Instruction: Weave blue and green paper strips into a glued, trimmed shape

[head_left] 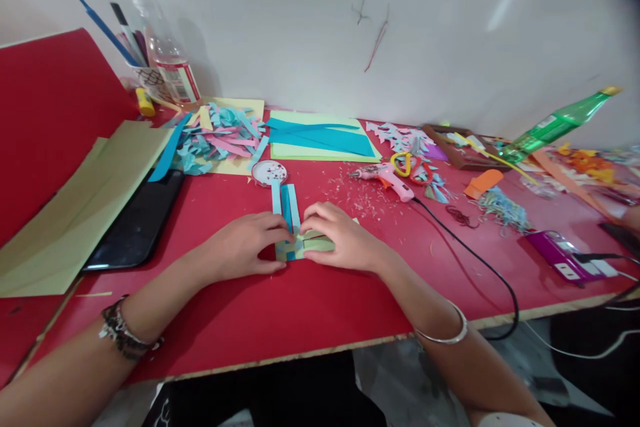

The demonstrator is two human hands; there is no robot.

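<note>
Between my hands lies a small woven piece of blue and pale green paper strips (294, 250), flat on the red table. Light blue and darker blue strips (285, 203) run away from it toward a round white lid (269, 173). My left hand (253, 240) grips the woven piece's left side, fingers curled and thumb near its lower corner. My right hand (340, 237) holds the pale green strip ends on the right between thumb and fingers. Parts of the weave are hidden under the fingertips.
A pink glue gun (387, 177) with a black cord lies beyond my right hand, near yellow-handled scissors (401, 164). Cut paper strips (220, 137) are heaped at back left. A black phone-like slab (145, 227), a clear bottle (173, 60) and a leaning green bottle (555, 123) stand around.
</note>
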